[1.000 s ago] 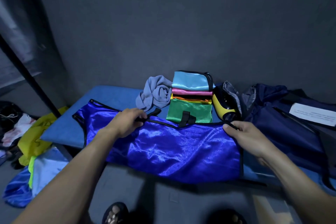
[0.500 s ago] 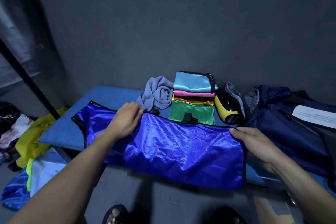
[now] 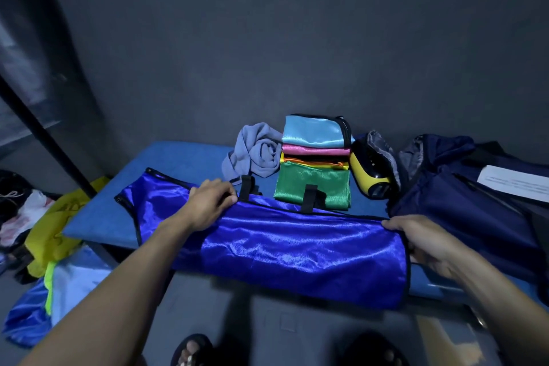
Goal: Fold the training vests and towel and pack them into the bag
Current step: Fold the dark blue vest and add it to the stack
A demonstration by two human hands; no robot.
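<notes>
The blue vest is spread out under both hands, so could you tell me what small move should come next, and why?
Probably fold the left end over toward the right. The blue vest lies as a long flat band, far wider than the folded stack behind it. The left hand and right hand already grip its far edge.

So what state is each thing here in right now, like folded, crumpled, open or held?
Blue vest: spread flat across the mat edge, held at both ends.
Left hand: grips the vest's top edge.
Right hand: holds the vest's right end.
Folded vests: stacked, light blue on top.
Grey towel: crumpled, unfolded.
Navy bag: slumped; opening not clearly visible.
Floor vests: loose heap.
</notes>
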